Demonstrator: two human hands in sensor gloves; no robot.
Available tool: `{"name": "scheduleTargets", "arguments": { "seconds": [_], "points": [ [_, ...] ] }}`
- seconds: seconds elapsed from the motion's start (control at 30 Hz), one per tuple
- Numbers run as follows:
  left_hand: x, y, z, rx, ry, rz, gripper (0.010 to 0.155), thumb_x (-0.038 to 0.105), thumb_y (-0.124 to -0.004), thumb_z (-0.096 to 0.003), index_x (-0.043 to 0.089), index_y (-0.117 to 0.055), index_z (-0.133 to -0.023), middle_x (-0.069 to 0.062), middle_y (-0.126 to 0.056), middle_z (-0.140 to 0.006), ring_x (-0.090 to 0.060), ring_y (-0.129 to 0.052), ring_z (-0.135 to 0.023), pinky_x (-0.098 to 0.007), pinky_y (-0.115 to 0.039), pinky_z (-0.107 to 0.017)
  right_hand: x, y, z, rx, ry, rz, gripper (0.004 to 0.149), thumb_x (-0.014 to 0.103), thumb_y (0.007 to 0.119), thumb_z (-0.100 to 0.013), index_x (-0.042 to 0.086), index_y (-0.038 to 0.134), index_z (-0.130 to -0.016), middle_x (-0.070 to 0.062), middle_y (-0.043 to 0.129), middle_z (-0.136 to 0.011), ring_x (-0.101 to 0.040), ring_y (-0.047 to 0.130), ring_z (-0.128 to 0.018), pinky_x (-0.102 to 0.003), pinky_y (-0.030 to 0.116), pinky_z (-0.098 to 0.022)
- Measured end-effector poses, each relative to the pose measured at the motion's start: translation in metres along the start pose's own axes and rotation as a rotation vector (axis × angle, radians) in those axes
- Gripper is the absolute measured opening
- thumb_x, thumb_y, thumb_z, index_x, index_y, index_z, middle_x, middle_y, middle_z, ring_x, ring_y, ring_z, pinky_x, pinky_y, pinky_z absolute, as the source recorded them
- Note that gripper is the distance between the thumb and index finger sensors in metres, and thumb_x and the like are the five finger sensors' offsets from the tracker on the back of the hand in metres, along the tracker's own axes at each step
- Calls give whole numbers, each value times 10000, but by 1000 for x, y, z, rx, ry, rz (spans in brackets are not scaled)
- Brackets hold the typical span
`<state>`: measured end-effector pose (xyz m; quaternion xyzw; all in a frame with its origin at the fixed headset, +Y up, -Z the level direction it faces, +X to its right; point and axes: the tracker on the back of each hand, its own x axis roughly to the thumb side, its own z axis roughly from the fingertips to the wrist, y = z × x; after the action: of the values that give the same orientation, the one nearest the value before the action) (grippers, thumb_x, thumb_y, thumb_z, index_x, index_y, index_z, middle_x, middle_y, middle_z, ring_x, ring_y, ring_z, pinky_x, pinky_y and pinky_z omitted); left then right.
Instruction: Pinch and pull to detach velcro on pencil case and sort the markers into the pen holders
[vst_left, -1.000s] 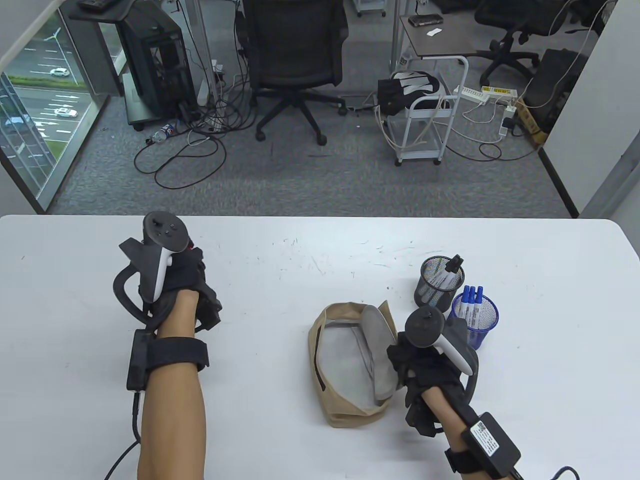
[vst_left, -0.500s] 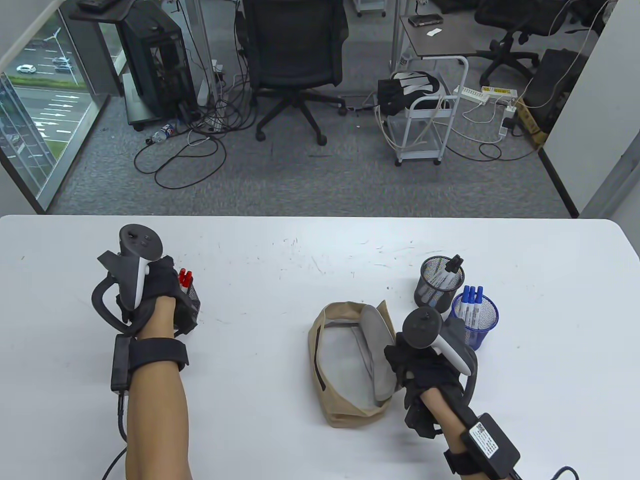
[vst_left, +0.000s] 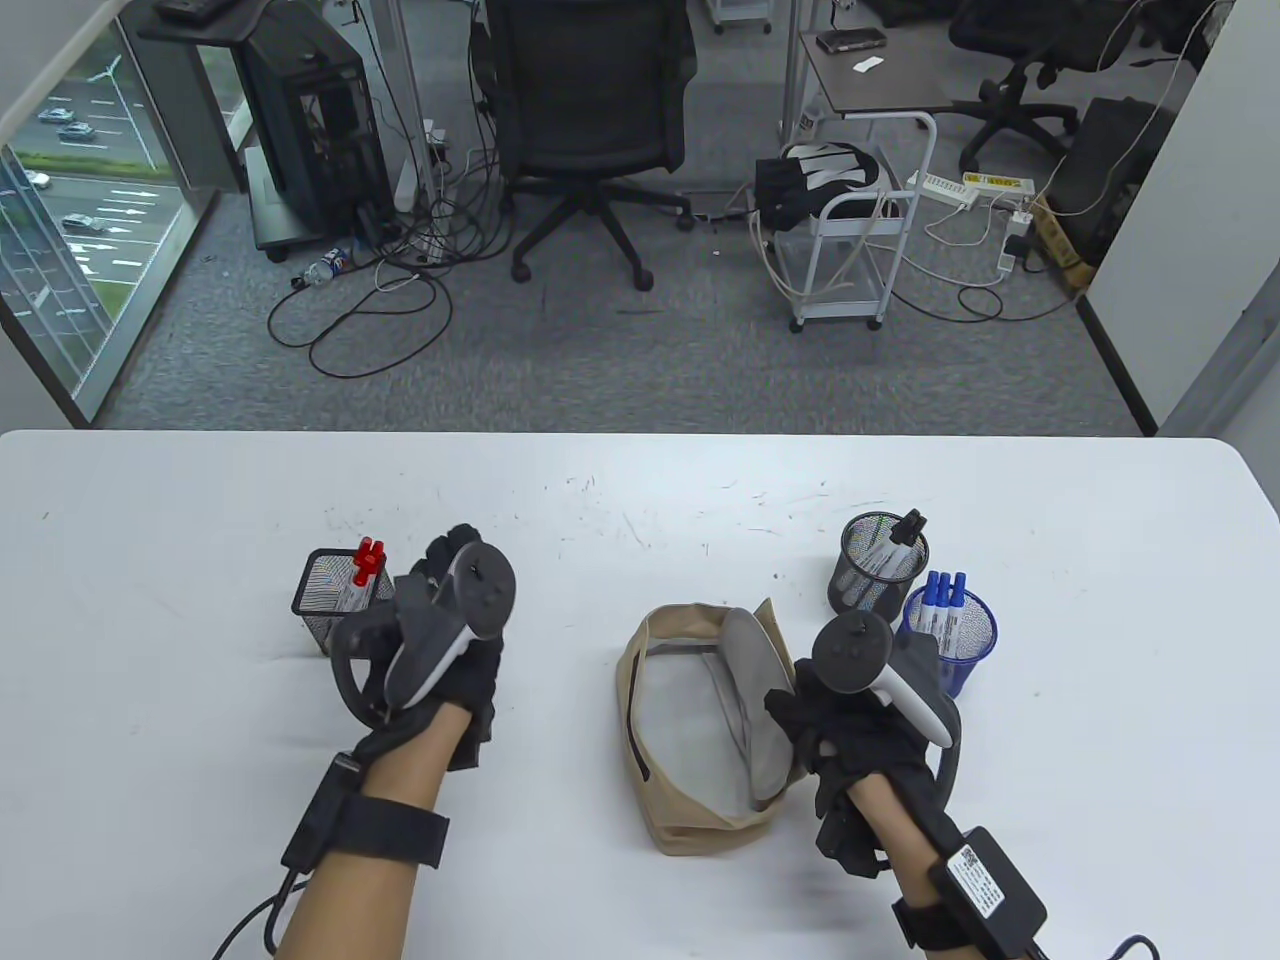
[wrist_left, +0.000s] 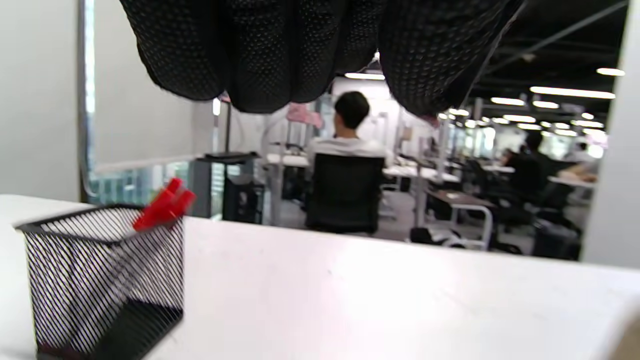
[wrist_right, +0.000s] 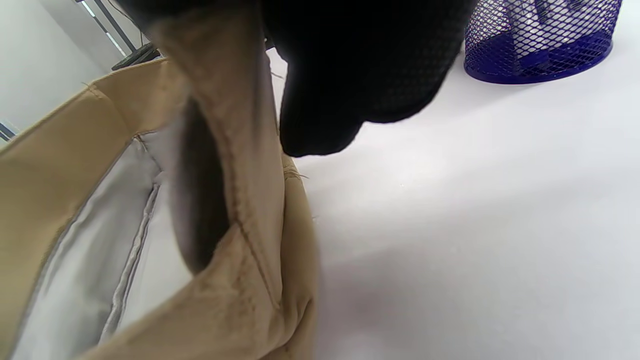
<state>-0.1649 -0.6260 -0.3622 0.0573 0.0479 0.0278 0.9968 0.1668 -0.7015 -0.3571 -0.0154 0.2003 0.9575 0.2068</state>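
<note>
**Beside the open pencil case, the last markers look sorted**

Left of the tan pencil case (vst_left: 700, 730), the left hand (vst_left: 440, 650) has swung back toward the middle of the table; half a second ago it was over the square black mesh holder (vst_left: 330, 600), which now stands uncovered, just beyond the hand on the side away from the case, with red-capped markers (vst_left: 368, 560) poking out. In the left wrist view its fingers (wrist_left: 260, 55) hang bunched and loosely curled with nothing in them. The right hand (vst_left: 850, 740) has not budged: it pinches the case's right-hand rim, holding the flap open, with fabric pressed under its fingers (wrist_right: 350, 75) in the right wrist view. Past the case's far right corner stand the round black holder (vst_left: 880, 575) with a black-capped marker and, touching it, the blue holder (vst_left: 950, 630) with blue-capped markers. The grey lining shows no markers left, so I'd judge the sorting about done; its deepest fold is hidden.
</note>
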Motion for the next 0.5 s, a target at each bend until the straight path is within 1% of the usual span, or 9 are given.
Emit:
{"name": "scheduleTargets", "arguments": {
  "seconds": [0.07, 0.13, 0.17, 0.23, 0.27, 0.3, 0.33, 0.4, 0.5],
  "points": [
    [8, -17, 11, -48, -27, -4, 736, 478, -775, -500, 168, -596, -1143, -117, -749, -1147, -362, -805, -1001, -521, -751, -658, 1, 0, 0, -2, 1, 6, 651, 416, 848, -493, -12, 727, -967, -191, 985, -770, -246, 1069, -366, -357, 888, -255],
    [12, -38, 21, -115, -55, 9, 766, 517, -669, -522, 169, -493, -1182, -126, -622, -1210, -378, -674, -1066, -549, -656, -705, 1, 0, 0, -3, 0, 9, 654, 418, 847, -494, -14, 725, -970, -195, 981, -775, -252, 1069, -375, -362, 888, -261],
    [13, -52, 26, -174, -70, 10, 783, 532, -620, -525, 171, -438, -1195, -129, -548, -1237, -385, -595, -1095, -565, -595, -725, 1, 0, 0, -5, 1, 11, 654, 418, 847, -493, -14, 725, -969, -195, 980, -777, -252, 1069, -376, -362, 888, -261],
    [14, -74, 35, -297, -102, -7, 812, 563, -504, -533, 189, -270, -1214, -116, -334, -1282, -376, -386, -1146, -578, -436, -767, 1, 0, 0, -6, 2, 10, 657, 421, 844, -495, -16, 723, -971, -196, 979, -779, -255, 1069, -380, -365, 887, -264],
    [14, -85, 40, -304, -116, -11, 816, 567, -475, -530, 195, -228, -1213, -110, -276, -1283, -372, -326, -1149, -580, -383, -772, 1, 0, 0, -5, 2, 10, 659, 422, 844, -494, -15, 722, -972, -197, 979, -779, -256, 1069, -382, -366, 887, -265],
    [13, -94, 43, -306, -119, -18, 821, 573, -452, -527, 189, -209, -1210, -119, -243, -1279, -380, -294, -1145, -583, -367, -769, 1, 0, 1, -4, 3, 10, 661, 425, 842, -494, -18, 723, -971, -199, 978, -780, -257, 1069, -383, -366, 887, -266],
    [13, -105, 46, -334, -124, -19, 826, 579, -428, -523, 188, -182, -1207, -116, -203, -1277, -379, -257, -1145, -583, -345, -771, 1, 0, 1, -6, 3, 10, 667, 429, 840, -493, -20, 720, -972, -201, 977, -780, -258, 1069, -384, -367, 887, -267],
    [13, -117, 50, -359, -124, -24, 828, 583, -393, -516, 195, -133, -1200, -106, -131, -1270, -373, -178, -1140, -582, -295, -774, 1, -1, 2, -8, 0, 12, 681, 440, 834, -493, -30, 717, -971, -207, 976, -781, -262, 1069, -387, -371, 887, -268],
    [13, -130, 54, -362, -129, -36, 827, 584, -377, -511, 200, -114, -1194, -101, -103, -1264, -372, -148, -1134, -582, -273, -773, 3, -6, 8, -22, -7, 20, 699, 458, 820, -494, -45, 717, -967, -219, 975, -781, -268, 1070, -390, -376, 887, -271]
  ]
}}
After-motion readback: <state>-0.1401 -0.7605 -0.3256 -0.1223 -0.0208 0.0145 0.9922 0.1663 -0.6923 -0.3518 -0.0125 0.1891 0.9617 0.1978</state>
